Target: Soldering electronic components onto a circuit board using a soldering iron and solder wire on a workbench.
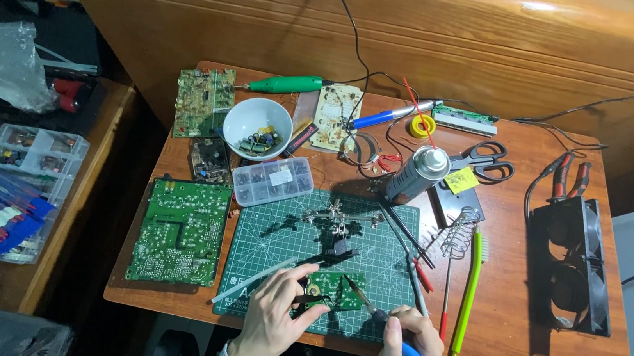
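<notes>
board (342, 290) on mat (390, 233), tabletop front | left hand (275, 315) fingers pinch tweezers (324, 259) | right hand (410, 341) fingers wrap iron (388, 325) | board light, stiff, fragile; hold by edges

A grey spray can (417, 175) lies at the desk's back centre beside a yellow paper label (461, 180); a clear compartment box (273, 180) sits left; a crumpled clear plastic bag (7, 61) rests on the side table.
</notes>
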